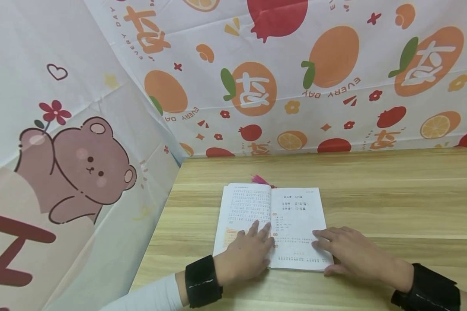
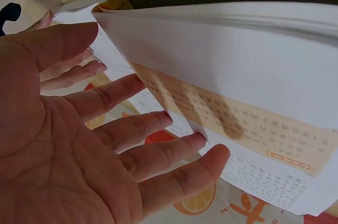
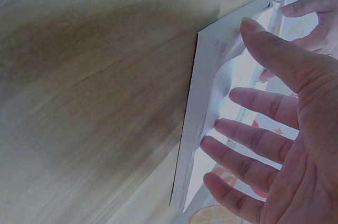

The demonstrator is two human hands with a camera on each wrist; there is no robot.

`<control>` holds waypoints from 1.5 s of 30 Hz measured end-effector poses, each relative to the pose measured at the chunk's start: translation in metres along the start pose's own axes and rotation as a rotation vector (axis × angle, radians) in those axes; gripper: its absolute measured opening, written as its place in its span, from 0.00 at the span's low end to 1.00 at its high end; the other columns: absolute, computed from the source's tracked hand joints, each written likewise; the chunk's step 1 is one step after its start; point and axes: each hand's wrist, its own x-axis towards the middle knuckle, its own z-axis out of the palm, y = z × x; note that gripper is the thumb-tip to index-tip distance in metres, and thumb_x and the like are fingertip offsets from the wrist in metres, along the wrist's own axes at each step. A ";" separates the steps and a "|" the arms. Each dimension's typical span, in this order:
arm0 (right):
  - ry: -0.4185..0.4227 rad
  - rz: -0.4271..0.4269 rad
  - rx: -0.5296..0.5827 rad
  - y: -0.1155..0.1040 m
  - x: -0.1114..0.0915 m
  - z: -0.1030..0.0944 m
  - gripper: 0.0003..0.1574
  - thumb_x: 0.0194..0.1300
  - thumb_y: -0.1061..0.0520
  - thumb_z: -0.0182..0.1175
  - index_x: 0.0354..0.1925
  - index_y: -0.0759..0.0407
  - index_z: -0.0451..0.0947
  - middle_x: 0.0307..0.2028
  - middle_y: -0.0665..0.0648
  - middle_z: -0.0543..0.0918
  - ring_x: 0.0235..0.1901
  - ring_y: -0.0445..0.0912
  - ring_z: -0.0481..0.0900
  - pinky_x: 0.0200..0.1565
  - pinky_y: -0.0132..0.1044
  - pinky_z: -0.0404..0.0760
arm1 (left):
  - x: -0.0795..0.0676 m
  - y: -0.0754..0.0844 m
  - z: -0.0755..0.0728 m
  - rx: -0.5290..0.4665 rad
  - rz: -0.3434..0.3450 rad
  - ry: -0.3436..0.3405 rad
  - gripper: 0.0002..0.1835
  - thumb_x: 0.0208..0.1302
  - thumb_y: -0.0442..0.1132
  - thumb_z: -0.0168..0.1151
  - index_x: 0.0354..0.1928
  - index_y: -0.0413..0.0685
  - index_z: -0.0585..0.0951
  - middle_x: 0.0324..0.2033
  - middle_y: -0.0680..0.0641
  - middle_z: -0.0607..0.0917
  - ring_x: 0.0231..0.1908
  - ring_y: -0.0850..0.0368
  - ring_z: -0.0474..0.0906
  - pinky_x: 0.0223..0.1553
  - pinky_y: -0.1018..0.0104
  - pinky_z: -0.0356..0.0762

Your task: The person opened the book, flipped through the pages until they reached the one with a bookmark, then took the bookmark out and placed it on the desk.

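An open book lies flat on the wooden table, printed pages facing up. My left hand rests over the lower part of the left page by the spine, fingers spread and nearly straight. In the left wrist view its fingertips press along the page near the fold. My right hand is at the lower right edge of the book, fingertips on the right page's margin. The right wrist view shows those fingers extended at the page edge, the thumb near the bottom edge.
A pink tassel sticks out at the book's top by the spine. The wooden table stretches to both sides. Behind it hangs a fruit-print cloth, and a cloth with a bear hangs at the left. Black bands wrap both wrists.
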 end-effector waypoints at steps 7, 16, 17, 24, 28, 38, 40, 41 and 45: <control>0.030 -0.032 0.008 -0.001 0.001 -0.002 0.28 0.52 0.41 0.62 0.49 0.53 0.77 0.52 0.57 0.79 0.49 0.49 0.73 0.46 0.52 0.77 | 0.002 0.006 0.004 0.004 0.038 0.020 0.35 0.60 0.61 0.47 0.61 0.43 0.66 0.67 0.40 0.57 0.64 0.44 0.49 0.54 0.43 0.69; 0.265 -0.172 -0.170 -0.011 0.010 -0.007 0.31 0.50 0.59 0.62 0.55 0.58 0.72 0.57 0.55 0.75 0.56 0.45 0.66 0.54 0.48 0.71 | 0.008 0.016 0.013 -0.063 0.031 0.071 0.47 0.57 0.70 0.38 0.64 0.35 0.58 0.67 0.37 0.57 0.65 0.47 0.45 0.52 0.38 0.67; 0.306 -0.196 -0.181 -0.013 0.011 -0.009 0.33 0.48 0.59 0.62 0.56 0.59 0.72 0.57 0.56 0.74 0.57 0.45 0.66 0.54 0.48 0.70 | 0.008 0.017 0.013 -0.068 0.020 0.087 0.46 0.58 0.69 0.40 0.64 0.34 0.58 0.67 0.37 0.57 0.65 0.46 0.46 0.52 0.38 0.68; 0.524 -0.291 -0.161 -0.023 0.019 -0.019 0.26 0.68 0.51 0.39 0.59 0.62 0.67 0.60 0.60 0.71 0.59 0.49 0.63 0.58 0.45 0.61 | 0.010 0.024 0.010 -0.112 -0.051 0.215 0.48 0.53 0.47 0.54 0.69 0.41 0.38 0.69 0.37 0.46 0.64 0.43 0.49 0.49 0.39 0.70; 0.563 -0.221 -0.122 -0.023 0.019 -0.019 0.30 0.68 0.48 0.36 0.62 0.62 0.62 0.63 0.61 0.67 0.60 0.51 0.61 0.64 0.40 0.51 | 0.006 0.020 0.006 -0.021 -0.028 0.401 0.59 0.43 0.40 0.64 0.69 0.56 0.33 0.70 0.37 0.35 0.64 0.37 0.43 0.49 0.35 0.68; 0.209 -0.056 -0.176 -0.013 0.001 -0.001 0.39 0.56 0.41 0.57 0.60 0.61 0.66 0.61 0.62 0.69 0.60 0.52 0.61 0.54 0.54 0.69 | -0.002 0.001 0.004 0.521 0.054 0.353 0.23 0.56 0.47 0.55 0.56 0.60 0.72 0.65 0.48 0.63 0.64 0.46 0.51 0.57 0.44 0.62; 0.134 -0.033 -0.133 -0.012 -0.002 0.002 0.40 0.55 0.36 0.56 0.58 0.60 0.69 0.60 0.61 0.70 0.59 0.52 0.63 0.54 0.55 0.69 | -0.003 -0.001 0.007 0.433 0.056 0.267 0.24 0.57 0.47 0.54 0.58 0.61 0.71 0.63 0.48 0.68 0.61 0.47 0.58 0.56 0.46 0.65; 0.107 -0.021 -0.111 -0.012 -0.003 0.004 0.41 0.54 0.34 0.55 0.57 0.60 0.70 0.60 0.61 0.70 0.58 0.52 0.64 0.54 0.55 0.69 | -0.004 -0.002 0.008 0.373 0.053 0.229 0.25 0.56 0.47 0.54 0.59 0.61 0.70 0.62 0.47 0.69 0.59 0.46 0.60 0.55 0.46 0.66; 0.067 -0.003 -0.067 -0.010 -0.005 0.005 0.43 0.51 0.30 0.55 0.54 0.58 0.73 0.58 0.60 0.73 0.55 0.52 0.67 0.53 0.54 0.70 | -0.005 -0.004 0.007 0.188 0.032 0.129 0.27 0.56 0.50 0.53 0.61 0.60 0.68 0.64 0.45 0.66 0.58 0.43 0.61 0.55 0.44 0.66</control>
